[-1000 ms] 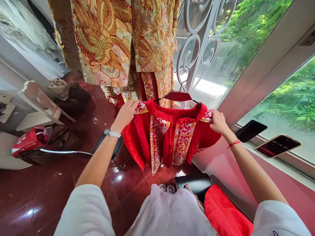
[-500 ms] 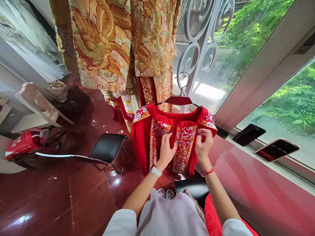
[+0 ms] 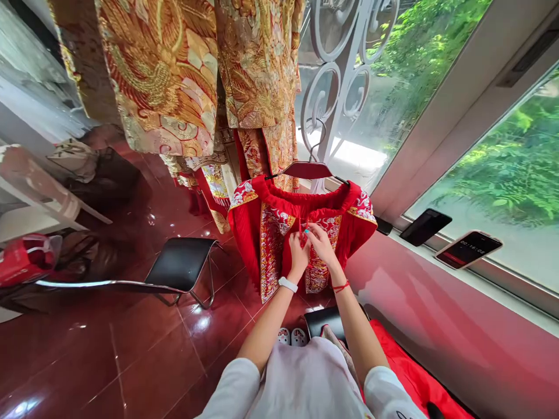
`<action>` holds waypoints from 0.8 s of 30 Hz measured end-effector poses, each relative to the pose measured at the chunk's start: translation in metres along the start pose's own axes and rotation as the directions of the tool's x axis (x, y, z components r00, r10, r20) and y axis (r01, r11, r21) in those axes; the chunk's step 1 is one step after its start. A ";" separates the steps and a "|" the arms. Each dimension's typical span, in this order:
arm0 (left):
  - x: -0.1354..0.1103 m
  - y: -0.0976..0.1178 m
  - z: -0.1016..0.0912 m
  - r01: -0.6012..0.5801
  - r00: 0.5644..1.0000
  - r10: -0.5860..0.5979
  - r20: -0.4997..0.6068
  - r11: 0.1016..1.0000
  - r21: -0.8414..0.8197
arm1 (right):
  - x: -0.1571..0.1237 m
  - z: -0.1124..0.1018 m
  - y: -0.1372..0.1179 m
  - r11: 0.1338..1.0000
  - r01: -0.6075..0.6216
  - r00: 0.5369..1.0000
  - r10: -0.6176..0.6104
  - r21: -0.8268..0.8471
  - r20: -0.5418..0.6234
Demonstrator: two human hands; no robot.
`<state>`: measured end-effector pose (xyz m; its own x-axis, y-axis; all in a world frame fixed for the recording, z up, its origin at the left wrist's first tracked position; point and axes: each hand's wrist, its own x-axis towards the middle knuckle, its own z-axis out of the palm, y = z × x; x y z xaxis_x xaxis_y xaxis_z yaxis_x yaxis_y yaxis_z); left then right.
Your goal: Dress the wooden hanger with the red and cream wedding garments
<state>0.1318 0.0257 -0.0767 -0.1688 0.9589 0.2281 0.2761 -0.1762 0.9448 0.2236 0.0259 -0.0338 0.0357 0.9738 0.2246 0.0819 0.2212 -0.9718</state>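
Note:
A red embroidered garment (image 3: 275,250) with a gathered top edge hangs on a dark hanger (image 3: 308,170) in front of me. Its panels carry gold and white stitching. Close together at its upper front middle, both my hands are pinched on thin red ties (image 3: 300,226). My left hand (image 3: 299,253), with a white band at the wrist, is closed just below the edge. Beside it my right hand (image 3: 322,243), with a red cord at the wrist, has thumb and forefinger together near the same ties. The fingertips partly hide the ties.
Gold embroidered garments (image 3: 161,75) hang behind. A black chair (image 3: 181,265) stands at left, and a black seat (image 3: 325,323) is by my legs. Two phones, one a running timer (image 3: 469,249), lean on the window ledge. Red cloth (image 3: 406,361) lies at lower right.
My hands were apart over the garment's front. The right hand has moved left from the garment's right side, and both now meet at the red ties. The view has shifted slightly right.

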 end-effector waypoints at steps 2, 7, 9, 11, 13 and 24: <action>-0.009 0.006 -0.012 0.022 0.998 -0.011 0.064 0.986 -0.163 | -0.001 -0.004 -0.001 0.999 0.001 1.000 -0.001 -0.034 0.006; -0.042 0.031 -0.045 0.335 0.916 -0.170 0.365 0.824 -0.458 | -0.005 -0.012 -0.002 0.994 -0.095 0.995 0.096 0.043 -0.006; -0.056 0.043 -0.054 0.404 0.888 -0.191 0.418 0.759 -0.510 | -0.006 -0.008 -0.002 0.968 -0.200 0.979 0.192 0.155 0.062; -0.066 0.054 -0.059 0.428 0.876 -0.185 0.445 0.724 -0.541 | -0.007 0.000 -0.003 0.935 -0.271 0.962 0.253 0.231 0.106; -0.071 0.060 -0.062 0.429 0.871 -0.168 0.462 0.719 -0.547 | -0.005 0.010 -0.005 0.930 -0.273 0.962 0.267 0.247 0.057; -0.047 0.033 -0.083 0.143 0.950 -0.127 0.287 0.989 -0.036 | -0.009 0.032 -0.034 0.895 -0.297 0.948 0.318 0.333 -0.011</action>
<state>0.0702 -0.0439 -0.0370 0.0762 0.9967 0.0292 0.2146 -0.0450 0.9757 0.1888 0.0111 -0.0055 0.0708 0.9929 -0.0957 -0.2692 -0.0734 -0.9603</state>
